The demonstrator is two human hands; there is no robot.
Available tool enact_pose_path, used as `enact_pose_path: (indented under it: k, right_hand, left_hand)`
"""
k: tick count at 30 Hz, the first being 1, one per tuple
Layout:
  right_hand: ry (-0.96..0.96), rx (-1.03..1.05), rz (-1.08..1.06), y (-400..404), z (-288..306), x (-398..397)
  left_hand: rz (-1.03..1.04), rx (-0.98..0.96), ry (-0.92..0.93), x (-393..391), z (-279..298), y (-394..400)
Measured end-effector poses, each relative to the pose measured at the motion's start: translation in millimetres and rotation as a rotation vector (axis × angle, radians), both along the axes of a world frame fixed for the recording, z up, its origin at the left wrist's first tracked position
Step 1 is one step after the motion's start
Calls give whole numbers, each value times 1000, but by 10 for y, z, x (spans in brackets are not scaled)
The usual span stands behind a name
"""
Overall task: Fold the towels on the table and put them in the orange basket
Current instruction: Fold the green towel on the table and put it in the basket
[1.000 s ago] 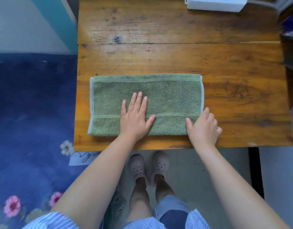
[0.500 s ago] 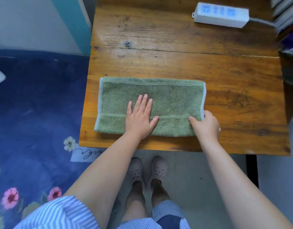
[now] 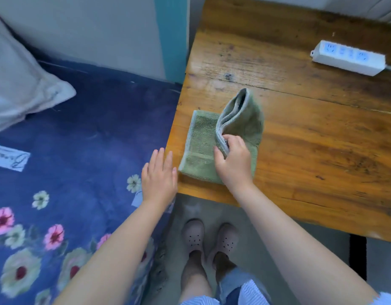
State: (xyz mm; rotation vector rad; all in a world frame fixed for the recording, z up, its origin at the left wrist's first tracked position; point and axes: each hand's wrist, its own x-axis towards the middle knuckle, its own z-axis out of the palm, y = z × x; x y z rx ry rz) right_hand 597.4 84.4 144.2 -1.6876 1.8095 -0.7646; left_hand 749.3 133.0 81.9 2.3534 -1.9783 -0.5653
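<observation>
1. While your right hand pinches the green towel's edge, lifting that end over the half lying at the counter's left corner, it arches.
2. Your left hand hovers flat beside the counter, fingers straight, holding nothing.

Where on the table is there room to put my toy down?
Bare wood lies between the towel and the power strip, and along the table's right side. The near left corner is crowded by the towel and the right hand.
</observation>
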Motion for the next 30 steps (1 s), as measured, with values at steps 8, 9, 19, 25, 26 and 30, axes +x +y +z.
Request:
enact_pose_path:
  k: [8, 9, 19, 25, 26, 30]
  right_hand:
    - [20, 180, 320, 76, -447, 214]
    - [8, 190, 348, 83, -430, 154]
    - [337, -91, 370, 232, -287, -500]
    - [397, 65, 355, 72, -363, -609]
    - [408, 68, 353, 9, -372, -610]
    - [501, 83, 365, -363, -412, -572]
  left_hand:
    - [72, 103, 29, 279, -75, 147]
    - [94, 66, 77, 256, -49, 101]
    - [220, 92, 427, -271, 218, -405]
    - [235, -107, 453, -341, 270, -339]
    - [252, -137, 458, -328, 266, -304]
    - [252, -83, 432, -247, 131, -245]
